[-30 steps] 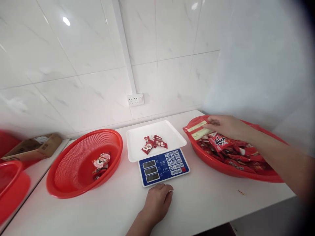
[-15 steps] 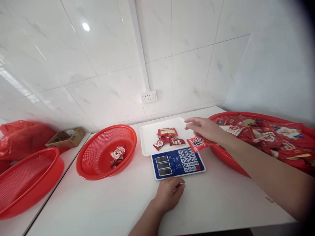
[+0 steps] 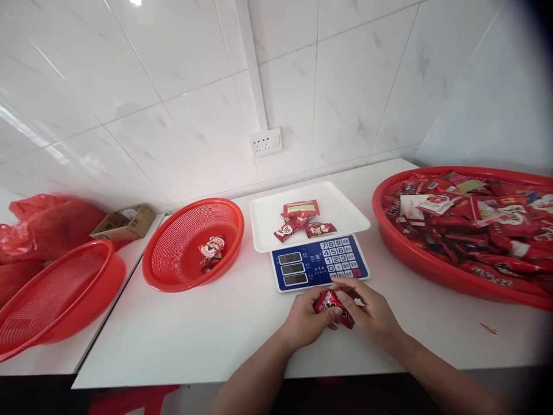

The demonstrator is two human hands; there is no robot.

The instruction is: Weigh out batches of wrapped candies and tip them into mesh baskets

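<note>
Both my hands hold one red snack packet [image 3: 332, 305] just in front of the scale. My left hand [image 3: 309, 317] grips its left side, thumb across the front. On the other side, my right hand [image 3: 367, 311] pinches the packet at its upper right. Beyond them stands a digital weighing scale [image 3: 319, 262] with a blue keypad panel. Several small red packets [image 3: 300, 219] lie on its white tray [image 3: 265, 210]. To the right, a wide red basket [image 3: 415, 265] is heaped with red packets [image 3: 488, 225].
A red mesh basket [image 3: 168, 248] with a few packets [image 3: 211, 251] stands left of the scale. Further left are another red basket [image 3: 56, 300], a cardboard box [image 3: 125, 223] and a red plastic bag [image 3: 56, 222]. A small twist tie-like scrap [image 3: 489, 328] lies at right.
My right hand has come back from beside the tray to my left hand, bringing the red packet. Both hands now hold it. The view has tilted downward.
</note>
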